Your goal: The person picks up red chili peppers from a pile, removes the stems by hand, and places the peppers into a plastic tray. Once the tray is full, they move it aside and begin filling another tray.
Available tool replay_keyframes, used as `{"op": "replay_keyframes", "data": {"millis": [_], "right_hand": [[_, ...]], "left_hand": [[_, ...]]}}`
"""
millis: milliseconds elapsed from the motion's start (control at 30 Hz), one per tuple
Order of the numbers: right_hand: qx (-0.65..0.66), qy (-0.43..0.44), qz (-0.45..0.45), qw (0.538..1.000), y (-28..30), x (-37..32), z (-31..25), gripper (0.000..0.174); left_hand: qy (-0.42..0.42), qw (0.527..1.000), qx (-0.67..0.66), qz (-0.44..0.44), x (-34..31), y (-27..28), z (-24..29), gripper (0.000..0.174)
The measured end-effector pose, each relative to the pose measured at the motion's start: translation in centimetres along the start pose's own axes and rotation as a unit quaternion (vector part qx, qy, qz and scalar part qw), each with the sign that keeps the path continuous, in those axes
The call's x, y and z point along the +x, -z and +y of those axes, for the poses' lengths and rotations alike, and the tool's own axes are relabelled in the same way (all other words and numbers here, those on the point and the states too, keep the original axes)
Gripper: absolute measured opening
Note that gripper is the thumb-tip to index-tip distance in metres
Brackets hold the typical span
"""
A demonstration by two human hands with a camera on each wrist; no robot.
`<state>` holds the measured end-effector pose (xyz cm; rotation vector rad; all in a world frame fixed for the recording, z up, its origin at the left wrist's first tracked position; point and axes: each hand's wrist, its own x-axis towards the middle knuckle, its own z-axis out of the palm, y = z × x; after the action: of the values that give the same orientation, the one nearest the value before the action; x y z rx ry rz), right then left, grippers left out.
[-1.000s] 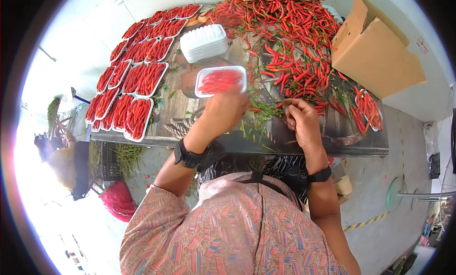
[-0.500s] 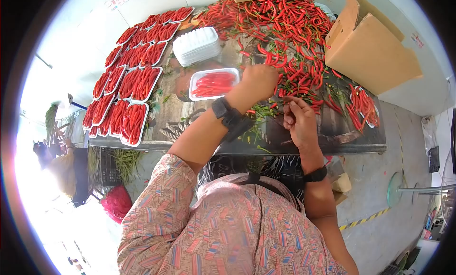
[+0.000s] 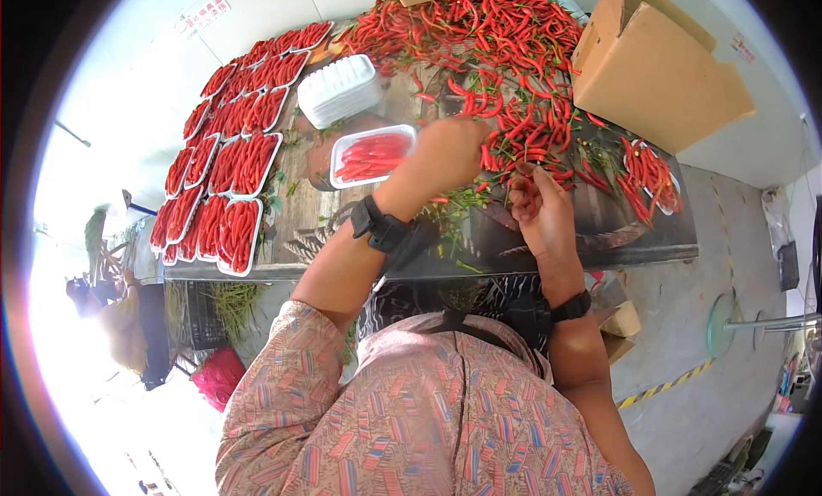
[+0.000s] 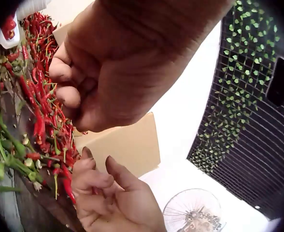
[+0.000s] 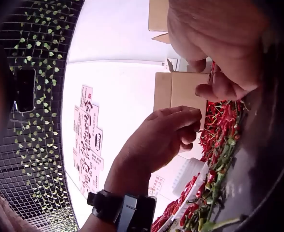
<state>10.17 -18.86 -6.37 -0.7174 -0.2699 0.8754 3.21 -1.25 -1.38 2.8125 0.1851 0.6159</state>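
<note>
My left hand (image 3: 449,154), with a black band on its wrist, is over the near-left edge of the loose red chili peppers (image 3: 527,124). Its fingers are curled in the left wrist view, and no pepper shows between them. Just to the right, my right hand (image 3: 545,218) is palm up near the table's front edge. A bit of red chili pepper (image 4: 97,192) shows between its bent fingers in the left wrist view. Left of my left hand, a white foam tray (image 3: 336,176) holds a layer of red peppers (image 3: 372,156).
Filled pepper trays (image 3: 248,261) stand in rows at the left. Stacked white trays (image 3: 341,92) stand behind the working tray. At the right are an open cardboard box (image 3: 655,81) and another pepper tray (image 3: 655,175). Green stems (image 3: 458,207) litter the table near my hands.
My left hand has moved right from the foam tray to the loose peppers, beside my right hand. My right hand's fingers have turned and bent more. The head view has shifted slightly.
</note>
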Motion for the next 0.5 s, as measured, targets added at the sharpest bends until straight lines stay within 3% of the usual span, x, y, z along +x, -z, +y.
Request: {"op": "replay_keyframes", "data": {"millis": [100,200,433,500], "right_hand": [[-0.008,0.0,0.028,1.0,-0.4,-0.5,0.0,0.026],[-0.001,-0.007,0.018,1.0,-0.6,-0.5,-0.1,0.025],[-0.023,0.002,0.017,1.0,0.2,0.0,0.4,0.025],[-0.017,0.006,0.006,1.0,-0.2,-0.1,0.4,0.026]], "left_hand": [[-0.059,0.998,0.029,-0.002,0.0,-0.9,-1.1,0.019],[-0.04,0.996,0.045,-0.059,0.2,-1.1,-1.3,0.02],[-0.053,0.998,0.004,-0.04,0.0,0.7,-1.1,0.014],[-0.011,0.983,-0.173,-0.064,-0.1,2.4,1.2,0.015]]}}
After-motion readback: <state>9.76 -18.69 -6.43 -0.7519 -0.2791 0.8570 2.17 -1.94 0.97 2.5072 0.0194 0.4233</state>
